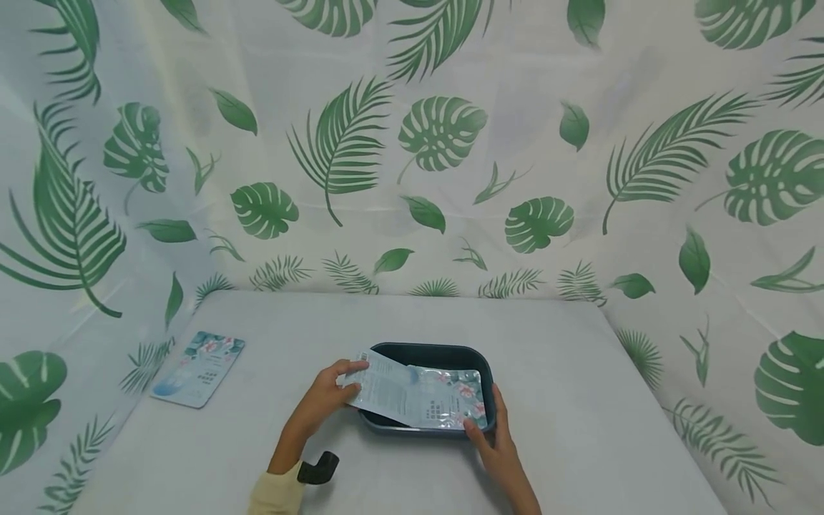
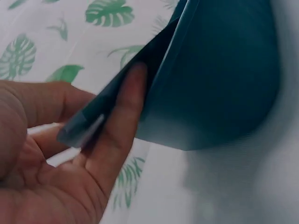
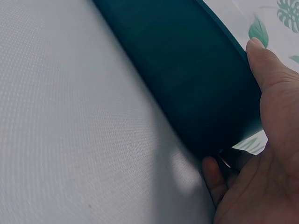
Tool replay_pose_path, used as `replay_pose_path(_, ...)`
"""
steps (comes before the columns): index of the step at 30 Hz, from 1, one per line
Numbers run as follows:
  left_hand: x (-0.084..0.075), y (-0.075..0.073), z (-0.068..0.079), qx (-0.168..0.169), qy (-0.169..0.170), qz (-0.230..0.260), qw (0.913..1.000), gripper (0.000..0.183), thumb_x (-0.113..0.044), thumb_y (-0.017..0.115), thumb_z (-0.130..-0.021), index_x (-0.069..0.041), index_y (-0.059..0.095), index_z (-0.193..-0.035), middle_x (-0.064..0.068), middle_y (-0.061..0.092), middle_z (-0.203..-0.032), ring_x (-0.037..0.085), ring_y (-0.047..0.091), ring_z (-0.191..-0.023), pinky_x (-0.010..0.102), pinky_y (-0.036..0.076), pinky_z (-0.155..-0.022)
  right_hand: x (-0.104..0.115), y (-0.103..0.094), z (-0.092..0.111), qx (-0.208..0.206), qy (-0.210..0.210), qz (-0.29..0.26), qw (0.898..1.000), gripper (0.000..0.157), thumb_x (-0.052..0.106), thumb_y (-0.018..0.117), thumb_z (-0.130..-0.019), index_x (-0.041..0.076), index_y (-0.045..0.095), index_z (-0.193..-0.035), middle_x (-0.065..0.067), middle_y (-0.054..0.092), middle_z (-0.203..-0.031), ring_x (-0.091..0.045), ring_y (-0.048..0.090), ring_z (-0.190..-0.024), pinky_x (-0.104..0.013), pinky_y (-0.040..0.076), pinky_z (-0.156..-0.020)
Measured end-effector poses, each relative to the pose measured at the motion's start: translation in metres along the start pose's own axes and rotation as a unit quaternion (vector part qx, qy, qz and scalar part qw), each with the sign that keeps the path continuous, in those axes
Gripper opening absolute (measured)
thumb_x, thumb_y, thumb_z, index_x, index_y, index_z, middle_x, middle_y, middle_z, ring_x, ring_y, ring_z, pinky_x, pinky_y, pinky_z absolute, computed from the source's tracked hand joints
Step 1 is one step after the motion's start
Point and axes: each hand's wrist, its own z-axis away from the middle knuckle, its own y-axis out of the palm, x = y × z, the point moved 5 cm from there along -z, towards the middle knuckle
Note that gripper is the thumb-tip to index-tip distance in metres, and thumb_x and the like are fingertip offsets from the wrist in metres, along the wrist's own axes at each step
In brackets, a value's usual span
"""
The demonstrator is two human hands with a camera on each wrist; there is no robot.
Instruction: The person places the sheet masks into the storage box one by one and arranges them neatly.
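A dark teal plastic bin point(image 1: 428, 432) stands on the white table in the head view. My left hand point(image 1: 331, 393) pinches a flat pale-blue packet point(image 1: 386, 386) by its left edge, its small-print side up, slanting over the bin's left rim. Inside the bin lies a second packet point(image 1: 450, 397) with pink flowers on its front, partly covered by the first. At the front right corner, my right hand point(image 1: 498, 443) grips the bin, thumb at the rim and fingers along the outer wall. The left wrist view shows the pinched packet point(image 2: 100, 112) edge-on beside the bin wall point(image 2: 224, 79).
Another flowered packet point(image 1: 199, 368) lies flat near the table's left edge. A leaf-printed curtain point(image 1: 444, 214) encloses the back and sides of the white table point(image 1: 579, 400). A black strap piece point(image 1: 318, 468) sits by my left wrist.
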Motion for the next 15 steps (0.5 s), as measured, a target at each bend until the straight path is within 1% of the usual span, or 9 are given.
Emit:
replay_pose_path(2, -0.006, 0.003, -0.001, -0.018, -0.001, -0.052, 0.9985, 0.038, -0.005, 0.058, -0.094, -0.004, 0.059, -0.131, 0.019, 0.048, -0.144, 0.023, 0.062, -0.100, 0.033, 0.057, -0.076, 0.000, 0.000, 0.001, 0.003, 0.003, 0.001, 1.000, 0.087, 0.040, 0.059, -0.096, 0.030, -0.001, -0.157, -0.015, 0.005, -0.165, -0.043, 0.009, -0.150, -0.062, 0.014, -0.116)
replay_pose_path(4, -0.011, 0.007, -0.003, -0.029, -0.001, -0.109, 0.9936, 0.034, -0.008, 0.059, -0.095, -0.004, 0.062, -0.128, 0.019, 0.053, -0.141, 0.024, 0.064, -0.104, 0.036, 0.057, -0.079, 0.001, 0.000, 0.001, 0.004, 0.004, 0.002, 1.000, 0.087, 0.040, 0.059, -0.096, 0.029, -0.001, -0.157, -0.014, 0.005, -0.165, -0.043, 0.008, -0.150, -0.062, 0.014, -0.116)
replay_pose_path(5, -0.014, 0.009, -0.004, -0.032, 0.000, -0.138, 0.9899, 0.032, -0.010, 0.058, -0.095, -0.004, 0.063, -0.127, 0.018, 0.055, -0.139, 0.023, 0.063, -0.104, 0.035, 0.056, -0.079, 0.001, 0.000, 0.001, 0.005, 0.004, 0.003, 1.000, 0.087, 0.041, 0.059, -0.096, 0.029, -0.001, -0.157, -0.014, 0.004, -0.165, -0.042, 0.008, -0.150, -0.061, 0.014, -0.116)
replay_pose_path(7, -0.019, 0.016, -0.008, -0.027, 0.007, -0.188, 0.9818, 0.030, -0.011, 0.058, -0.096, -0.003, 0.064, -0.124, 0.017, 0.063, -0.128, 0.020, 0.064, -0.094, 0.032, 0.054, -0.073, 0.002, -0.001, 0.001, 0.005, 0.003, 0.007, 1.000, 0.087, 0.041, 0.059, -0.096, 0.029, -0.001, -0.157, -0.012, 0.004, -0.165, -0.042, 0.008, -0.150, -0.061, 0.014, -0.116)
replay_pose_path(9, -0.023, 0.024, -0.012, -0.013, 0.016, -0.215, 0.9764, 0.030, -0.011, 0.057, -0.096, -0.002, 0.065, -0.124, 0.015, 0.068, -0.113, 0.016, 0.060, -0.078, 0.027, 0.049, -0.063, 0.002, -0.001, 0.001, 0.005, 0.000, 0.011, 1.000, 0.086, 0.041, 0.059, -0.097, 0.029, -0.001, -0.157, -0.012, 0.004, -0.166, -0.042, 0.008, -0.150, -0.062, 0.014, -0.116)
replay_pose_path(10, -0.024, 0.028, -0.014, -0.007, 0.018, -0.226, 0.9740, 0.030, -0.010, 0.056, -0.096, -0.001, 0.065, -0.123, 0.013, 0.069, -0.106, 0.014, 0.058, -0.073, 0.025, 0.047, -0.060, 0.002, -0.001, 0.000, 0.004, -0.001, 0.013, 1.000, 0.086, 0.041, 0.058, -0.097, 0.029, -0.001, -0.157, -0.012, 0.004, -0.166, -0.042, 0.008, -0.150, -0.063, 0.014, -0.116)
replay_pose_path(12, -0.025, 0.038, -0.017, 0.000, 0.020, -0.248, 0.9686, 0.029, -0.010, 0.057, -0.096, -0.001, 0.065, -0.122, 0.012, 0.069, -0.101, 0.012, 0.053, -0.067, 0.024, 0.043, -0.056, 0.002, 0.000, 0.000, 0.004, -0.002, 0.010, 1.000, 0.086, 0.040, 0.058, -0.097, 0.029, -0.001, -0.157, -0.012, 0.004, -0.165, -0.042, 0.008, -0.150, -0.063, 0.014, -0.115)
replay_pose_path(13, -0.025, 0.043, -0.019, 0.001, 0.021, -0.259, 0.9656, 0.028, -0.010, 0.058, -0.096, -0.001, 0.065, -0.121, 0.012, 0.069, -0.102, 0.012, 0.053, -0.068, 0.025, 0.043, -0.058, 0.002, 0.000, 0.000, 0.004, -0.002, 0.009, 1.000, 0.086, 0.040, 0.058, -0.097, 0.029, -0.001, -0.157, -0.013, 0.004, -0.165, -0.042, 0.008, -0.150, -0.064, 0.014, -0.115)
replay_pose_path(15, -0.023, 0.053, -0.021, -0.003, 0.018, -0.285, 0.9582, 0.027, -0.011, 0.059, -0.095, -0.002, 0.065, -0.119, 0.014, 0.069, -0.112, 0.012, 0.054, -0.074, 0.028, 0.047, -0.065, 0.001, 0.002, 0.001, 0.004, -0.002, 0.008, 1.000, 0.086, 0.040, 0.059, -0.097, 0.029, -0.001, -0.157, -0.013, 0.004, -0.165, -0.043, 0.008, -0.150, -0.065, 0.014, -0.115)
